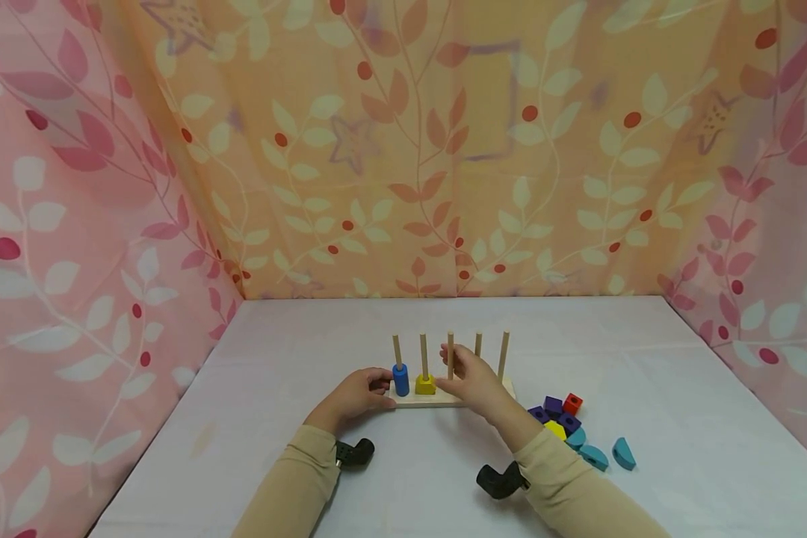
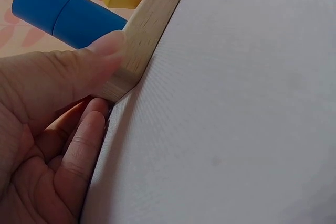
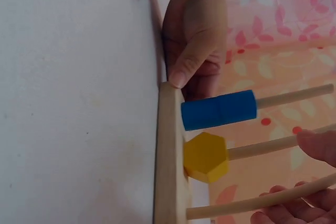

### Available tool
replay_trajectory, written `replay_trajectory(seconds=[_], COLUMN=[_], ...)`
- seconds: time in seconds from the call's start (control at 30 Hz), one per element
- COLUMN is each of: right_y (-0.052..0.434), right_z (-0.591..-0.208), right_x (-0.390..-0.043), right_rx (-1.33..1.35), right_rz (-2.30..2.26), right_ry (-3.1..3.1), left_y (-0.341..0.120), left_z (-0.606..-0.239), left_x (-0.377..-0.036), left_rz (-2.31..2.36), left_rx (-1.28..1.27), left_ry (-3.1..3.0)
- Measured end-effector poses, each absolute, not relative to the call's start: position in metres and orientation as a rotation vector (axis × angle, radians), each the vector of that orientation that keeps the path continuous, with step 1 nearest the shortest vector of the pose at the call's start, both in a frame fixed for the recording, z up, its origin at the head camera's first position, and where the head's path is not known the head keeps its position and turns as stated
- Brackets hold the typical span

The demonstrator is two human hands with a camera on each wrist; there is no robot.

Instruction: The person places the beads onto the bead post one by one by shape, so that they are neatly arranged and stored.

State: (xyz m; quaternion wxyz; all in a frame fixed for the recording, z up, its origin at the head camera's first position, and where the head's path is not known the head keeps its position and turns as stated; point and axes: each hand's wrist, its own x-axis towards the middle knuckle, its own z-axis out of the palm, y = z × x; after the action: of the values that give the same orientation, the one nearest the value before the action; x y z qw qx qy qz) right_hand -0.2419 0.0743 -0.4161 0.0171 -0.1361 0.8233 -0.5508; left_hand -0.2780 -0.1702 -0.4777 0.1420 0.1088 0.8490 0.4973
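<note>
A wooden base (image 1: pixel 430 401) carries several upright pegs. My left hand (image 1: pixel 358 390) grips its left end, the thumb (image 2: pixel 107 51) on the near top edge. Two blue cylinders (image 2: pixel 68 11) are stacked on the leftmost peg, beside that hand. A yellow hexagonal block (image 3: pixel 206 157) sits low at the second peg, its hexagonal face turned toward the right wrist camera. Over the base, my right hand (image 1: pixel 474 385) has loosely bent fingers behind the third peg (image 3: pixel 262 200), and its thumb (image 3: pixel 319 145) is near the second peg. Nothing shows between thumb and fingers.
Right of the base, partly behind the right forearm, lie several purple blocks (image 1: pixel 553 406), a red block (image 1: pixel 573 404), another yellow block (image 1: pixel 555 430) and several teal half-round pieces (image 1: pixel 623 453). Patterned curtains (image 1: pixel 403 149) border the white table (image 1: pixel 276 329).
</note>
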Motion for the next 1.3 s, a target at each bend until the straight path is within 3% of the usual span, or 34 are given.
replay_trajectory(seconds=[0.8,1.3], right_y=[0.151,0.211], right_z=[-0.393,-0.404], right_x=[-0.223,-0.21], right_rx=[-0.555,-0.339], right_rz=[-1.67,-1.37], right_ry=[2.525,2.654], left_y=[-0.171,-0.171], left_z=[-0.48,-0.481], left_x=[-0.281,-0.281], left_rz=[1.394,1.392], left_rx=[0.347,0.337], left_ry=[2.482,2.482])
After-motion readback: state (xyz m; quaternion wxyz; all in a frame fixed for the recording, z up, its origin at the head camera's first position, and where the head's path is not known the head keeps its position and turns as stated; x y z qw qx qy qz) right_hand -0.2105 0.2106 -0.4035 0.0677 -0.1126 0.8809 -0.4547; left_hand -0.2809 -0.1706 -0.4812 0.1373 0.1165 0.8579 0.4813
